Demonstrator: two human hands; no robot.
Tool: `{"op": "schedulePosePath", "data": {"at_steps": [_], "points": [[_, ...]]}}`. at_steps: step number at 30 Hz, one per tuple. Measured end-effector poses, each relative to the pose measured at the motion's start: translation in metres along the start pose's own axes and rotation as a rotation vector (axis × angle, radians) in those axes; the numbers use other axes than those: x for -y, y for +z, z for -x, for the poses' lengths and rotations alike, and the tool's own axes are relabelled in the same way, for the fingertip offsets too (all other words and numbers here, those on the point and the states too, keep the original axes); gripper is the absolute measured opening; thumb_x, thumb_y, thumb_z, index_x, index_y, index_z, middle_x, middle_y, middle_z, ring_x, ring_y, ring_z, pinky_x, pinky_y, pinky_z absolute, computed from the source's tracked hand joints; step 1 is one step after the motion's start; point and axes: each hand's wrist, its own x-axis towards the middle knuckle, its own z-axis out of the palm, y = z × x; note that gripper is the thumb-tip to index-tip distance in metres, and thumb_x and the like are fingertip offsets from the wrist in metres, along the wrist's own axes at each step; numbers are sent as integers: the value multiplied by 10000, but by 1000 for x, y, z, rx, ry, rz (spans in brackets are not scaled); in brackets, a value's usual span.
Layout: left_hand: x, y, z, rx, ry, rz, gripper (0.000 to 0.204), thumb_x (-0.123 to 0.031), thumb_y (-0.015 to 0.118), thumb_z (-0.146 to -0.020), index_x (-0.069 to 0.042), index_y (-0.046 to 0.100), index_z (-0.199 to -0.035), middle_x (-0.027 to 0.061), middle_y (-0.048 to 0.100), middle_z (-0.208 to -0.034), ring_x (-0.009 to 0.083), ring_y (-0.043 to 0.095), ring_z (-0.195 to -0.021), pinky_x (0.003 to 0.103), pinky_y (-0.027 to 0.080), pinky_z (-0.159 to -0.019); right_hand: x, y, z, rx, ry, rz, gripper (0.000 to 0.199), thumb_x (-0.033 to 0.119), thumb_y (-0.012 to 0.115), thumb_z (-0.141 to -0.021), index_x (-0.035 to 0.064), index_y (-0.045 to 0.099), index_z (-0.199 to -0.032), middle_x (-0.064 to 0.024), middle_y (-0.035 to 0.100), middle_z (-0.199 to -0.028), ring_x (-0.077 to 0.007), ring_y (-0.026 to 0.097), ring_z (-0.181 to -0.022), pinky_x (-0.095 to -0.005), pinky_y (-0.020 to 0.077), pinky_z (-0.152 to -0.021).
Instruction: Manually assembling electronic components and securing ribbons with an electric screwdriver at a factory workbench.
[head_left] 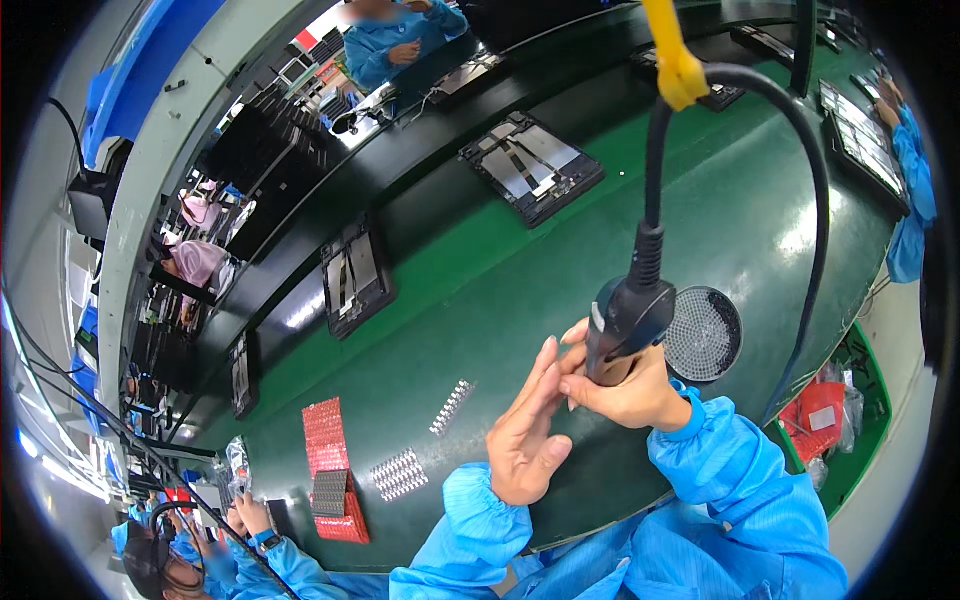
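My right hand is wrapped round the lower part of a black electric screwdriver, which hangs on a thick black cable. The tool's body covers some of those fingers, and its tip is out of sight. Close against the right thumb and fingertips is my left hand, its fingers stretched out and its thumb apart. Nothing shows in the left palm. To the right of the screwdriver lies a round black dish with a perforated-looking base. Two groups of small silvery parts rest on the green bench left of my hands.
A red bubble-wrap sheet lies at left with a grey part on it. Flat black device housings line the bench's far side. A yellow strap hangs overhead. A green bin stands at right; co-workers sit nearby.
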Motion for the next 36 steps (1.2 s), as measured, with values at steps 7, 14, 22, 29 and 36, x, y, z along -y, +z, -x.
{"op": "schedulePosePath", "data": {"at_steps": [7, 14, 22, 29, 36], "points": [[1, 5, -17, -100, 47, -123, 634, -260, 538, -928, 83, 271, -1389, 221, 316, -1435, 332, 342, -1313, 464, 299, -1056, 4, -19, -9, 22, -123, 169, 317, -11, 718, -736, -19, 561, -1011, -37, 629, -722, -64, 577, -640, -222, 485, -588], [26, -68, -92, -73, -9, -882, 705, -115, 700, -793, 58, 332, -1369, 206, 268, -1469, 334, 324, -1333, 407, 300, -1072, 19, -26, -16, 174, -206, 262, 500, 63, 779, -722, -22, 543, -1155, 14, 583, -709, -4, 431, -560, -187, 379, -491], [116, -106, -208, 163, -152, -1480, 949, -385, 770, -698, 41, 279, -1389, 196, 230, -1485, 346, 219, -1375, 546, 223, -1073, 11, -27, -1, 237, -102, 183, 319, 218, 764, -772, 49, 542, -928, 27, 400, -519, -51, 335, -472, -258, 305, -434], [105, -126, -255, 265, -308, -1678, 998, -379, 819, -576, -37, 331, -1377, 129, 304, -1468, 303, 362, -1306, 604, 242, -1049, 6, -41, 0, 288, -60, 202, 398, 221, 770, -755, 25, 537, -1012, -49, 492, -554, -125, 458, -466, -275, 359, -460], [118, -133, -243, 14, -174, -2058, 473, -68, 627, -596, -16, 530, -1057, 159, 545, -1207, 316, 566, -1049, 449, 467, -853, 5, -46, -4, 260, 24, 105, 421, 211, 827, -700, 17, 555, -957, 13, 522, -671, -40, 451, -601, -241, 353, -528]]}}
